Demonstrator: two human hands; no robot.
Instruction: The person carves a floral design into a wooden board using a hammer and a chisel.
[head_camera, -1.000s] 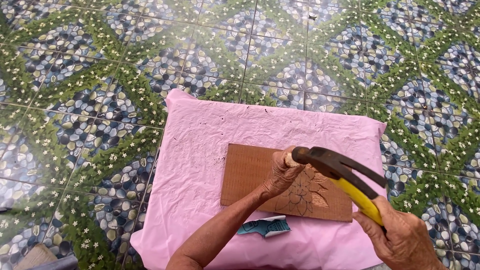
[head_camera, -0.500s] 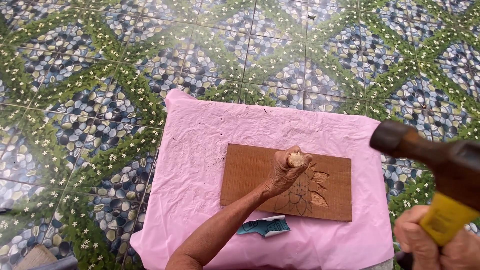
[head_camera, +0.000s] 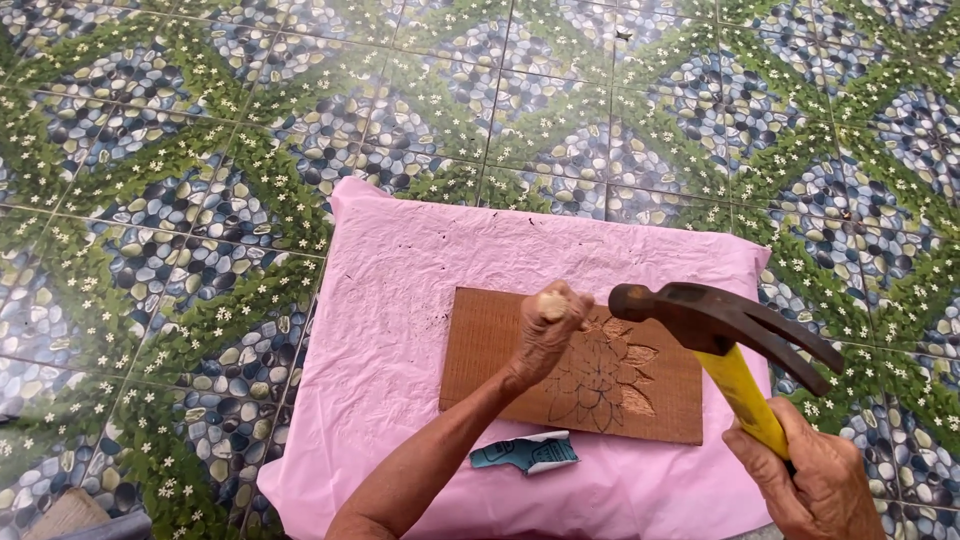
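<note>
A brown wooden board (head_camera: 490, 350) with a flower carved into it lies on a pink sheet (head_camera: 400, 300). My left hand (head_camera: 545, 335) is closed around a wooden-handled chisel (head_camera: 551, 304) that stands on the board at the flower's upper left. My right hand (head_camera: 815, 480) grips the yellow handle of a claw hammer (head_camera: 715, 320). The hammer's dark head hangs just right of the chisel's top end, close to it.
A small teal and white packet (head_camera: 525, 453) lies on the pink sheet just below the board. The sheet rests on a tiled floor (head_camera: 200, 200) patterned with pebbles, green bands and white flowers. A brownish object (head_camera: 65, 512) shows at the bottom left corner.
The hammer was near the chisel, swung up and away to the right, and has now come back down beside the chisel's top. My left hand stays on the chisel.
</note>
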